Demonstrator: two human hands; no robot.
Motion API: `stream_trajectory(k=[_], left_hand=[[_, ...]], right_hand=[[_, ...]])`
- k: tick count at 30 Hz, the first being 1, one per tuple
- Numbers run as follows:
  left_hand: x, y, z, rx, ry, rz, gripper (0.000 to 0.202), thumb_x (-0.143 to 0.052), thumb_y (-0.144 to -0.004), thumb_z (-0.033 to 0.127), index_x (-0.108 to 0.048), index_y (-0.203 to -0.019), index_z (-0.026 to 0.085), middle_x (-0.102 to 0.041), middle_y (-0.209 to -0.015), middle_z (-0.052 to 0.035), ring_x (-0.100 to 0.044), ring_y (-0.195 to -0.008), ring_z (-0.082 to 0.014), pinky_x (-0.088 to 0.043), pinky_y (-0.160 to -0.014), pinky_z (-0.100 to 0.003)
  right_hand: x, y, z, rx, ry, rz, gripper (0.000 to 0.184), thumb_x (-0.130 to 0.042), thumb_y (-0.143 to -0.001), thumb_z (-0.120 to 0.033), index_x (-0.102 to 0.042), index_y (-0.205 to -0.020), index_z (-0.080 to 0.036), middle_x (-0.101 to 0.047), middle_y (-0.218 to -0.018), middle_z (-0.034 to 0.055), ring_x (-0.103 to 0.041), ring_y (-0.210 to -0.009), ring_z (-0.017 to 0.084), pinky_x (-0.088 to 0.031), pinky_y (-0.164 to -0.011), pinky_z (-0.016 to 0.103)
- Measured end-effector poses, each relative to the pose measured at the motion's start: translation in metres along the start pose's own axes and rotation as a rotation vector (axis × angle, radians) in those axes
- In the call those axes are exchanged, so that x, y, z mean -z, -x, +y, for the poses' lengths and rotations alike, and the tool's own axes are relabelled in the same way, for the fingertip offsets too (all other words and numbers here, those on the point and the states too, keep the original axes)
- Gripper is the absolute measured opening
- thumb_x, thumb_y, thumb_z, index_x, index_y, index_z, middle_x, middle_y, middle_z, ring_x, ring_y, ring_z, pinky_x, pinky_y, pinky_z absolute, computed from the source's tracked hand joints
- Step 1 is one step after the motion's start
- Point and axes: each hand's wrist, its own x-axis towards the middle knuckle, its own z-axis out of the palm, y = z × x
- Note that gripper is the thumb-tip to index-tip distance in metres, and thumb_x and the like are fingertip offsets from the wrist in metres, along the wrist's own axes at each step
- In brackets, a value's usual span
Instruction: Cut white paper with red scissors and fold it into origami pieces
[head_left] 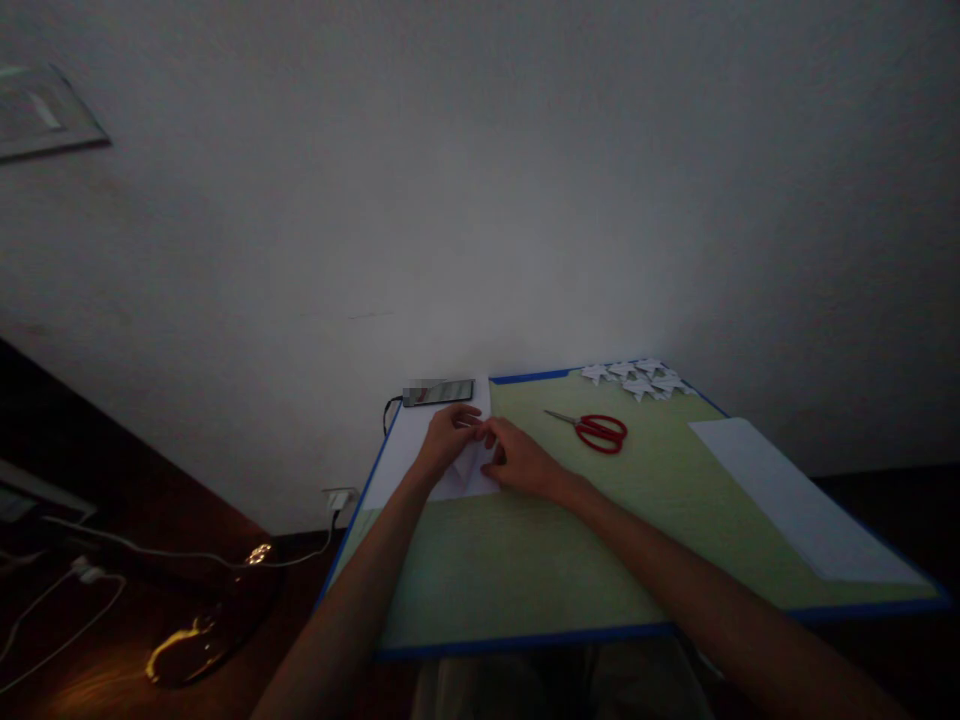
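Observation:
Both my hands meet over a folded piece of white paper (466,466) at the left of the green table. My left hand (448,436) is closed at the paper's upper edge, thumb and fingers together. Just to its right, my right hand (517,455) pinches the same paper, its fingers bent and almost touching the left ones. Part of the fold is hidden behind the fingers. Beneath lies a flat white sheet (394,465). Red-handled scissors (600,432) rest to the right of my hands, blades pointing left.
Several folded white paper stars (639,385) lie at the table's far right corner. A phone (442,393) with a cable lies at the far left. White sheets (795,510) lie along the right edge. The blue-edged table (525,580) stands near a wall with a socket plug (340,500).

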Motion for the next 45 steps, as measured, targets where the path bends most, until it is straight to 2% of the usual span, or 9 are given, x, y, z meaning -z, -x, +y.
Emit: stream_trajectory(k=[4,8,15,18,21,25,30,38,45], left_hand=[[0.0,0.0,0.003,-0.006,0.013,0.041,0.016,-0.066,-0.077,0.021,-0.074,-0.09,0.015,-0.079,-0.079,-0.0076,-0.075,-0.074,-0.0199,-0.059,-0.069,-0.03],[0.0,0.002,0.017,-0.06,-0.015,0.128,0.02,-0.06,-0.084,0.032,-0.071,-0.082,0.016,-0.076,-0.072,-0.0071,-0.071,-0.065,-0.0194,-0.056,-0.061,-0.029],[0.003,0.041,0.074,-0.374,-0.152,0.342,0.022,-0.059,-0.087,0.04,-0.064,-0.074,0.023,-0.068,-0.073,-0.0047,-0.064,-0.076,-0.0204,-0.053,-0.084,-0.037],[-0.011,0.064,0.088,-0.707,-0.322,0.199,0.025,-0.058,-0.087,0.037,-0.06,-0.065,0.025,-0.057,-0.058,-0.0028,-0.057,-0.061,-0.0191,-0.05,-0.07,-0.035],[-0.028,0.073,0.088,-0.837,-0.435,-0.052,0.026,-0.054,-0.088,0.029,-0.056,-0.062,0.025,-0.06,-0.059,-0.0037,-0.057,-0.058,-0.018,-0.047,-0.063,-0.033],[-0.035,0.064,0.077,-0.691,-0.526,-0.269,0.03,-0.048,-0.09,0.027,-0.051,-0.06,0.025,-0.062,-0.06,-0.0043,-0.057,-0.058,-0.0178,-0.046,-0.064,-0.033],[-0.026,0.047,0.063,-0.566,-0.603,-0.313,0.016,-0.054,-0.083,0.02,-0.06,-0.068,0.023,-0.067,-0.065,-0.0031,-0.06,-0.06,-0.0177,-0.046,-0.064,-0.03],[-0.007,0.029,0.04,-0.402,-0.777,-0.12,0.017,-0.055,-0.09,0.015,-0.069,-0.081,0.018,-0.073,-0.087,-0.01,-0.068,-0.086,-0.0238,-0.05,-0.081,-0.034],[0.025,0.025,0.021,-0.312,-0.857,0.045,0.016,-0.056,-0.095,0.019,-0.071,-0.101,0.019,-0.073,-0.115,-0.0118,-0.063,-0.114,-0.0288,-0.047,-0.094,-0.042]], right_hand=[[-0.002,0.004,-0.003,0.062,0.114,-0.017,0.048,-0.07,-0.078,-0.003,-0.061,-0.121,-0.022,-0.058,-0.105,0.0007,-0.054,-0.068,0.011,-0.045,-0.073,0.028],[0.0,0.005,-0.008,0.096,0.209,-0.007,0.023,-0.071,-0.084,-0.007,-0.073,-0.101,-0.022,-0.058,-0.102,0.0021,-0.055,-0.076,0.014,-0.044,-0.079,0.03],[0.008,-0.001,-0.002,0.108,0.209,0.085,0.006,-0.071,-0.093,-0.021,-0.075,-0.089,-0.02,-0.055,-0.087,0.0005,-0.051,-0.074,0.015,-0.039,-0.073,0.028],[0.012,-0.006,0.009,0.118,0.168,0.099,0.018,-0.07,-0.087,-0.011,-0.068,-0.07,-0.019,-0.054,-0.077,-0.0012,-0.051,-0.073,0.015,-0.037,-0.07,0.027],[0.017,-0.011,0.018,0.115,0.127,0.106,0.025,-0.071,-0.078,-0.005,-0.059,-0.06,-0.018,-0.053,-0.069,-0.0025,-0.05,-0.072,0.015,-0.037,-0.069,0.027],[0.022,-0.018,0.025,0.059,0.066,0.195,0.027,-0.065,-0.087,-0.016,-0.056,-0.062,-0.019,-0.051,-0.066,-0.0034,-0.047,-0.066,0.015,-0.036,-0.065,0.028],[0.025,-0.022,0.025,0.025,0.024,0.29,0.033,-0.067,-0.091,-0.031,-0.057,-0.062,-0.019,-0.05,-0.068,-0.0034,-0.048,-0.066,0.014,-0.037,-0.066,0.028],[0.028,-0.049,0.008,0.078,0.101,0.447,0.021,-0.07,-0.089,-0.035,-0.071,-0.078,-0.017,-0.057,-0.091,0.0036,-0.056,-0.073,0.016,-0.047,-0.07,0.03],[0.023,-0.079,-0.024,0.186,0.263,0.338,0.009,-0.071,-0.086,-0.025,-0.072,-0.082,-0.017,-0.068,-0.08,0.0019,-0.062,-0.073,0.016,-0.05,-0.072,0.028]])
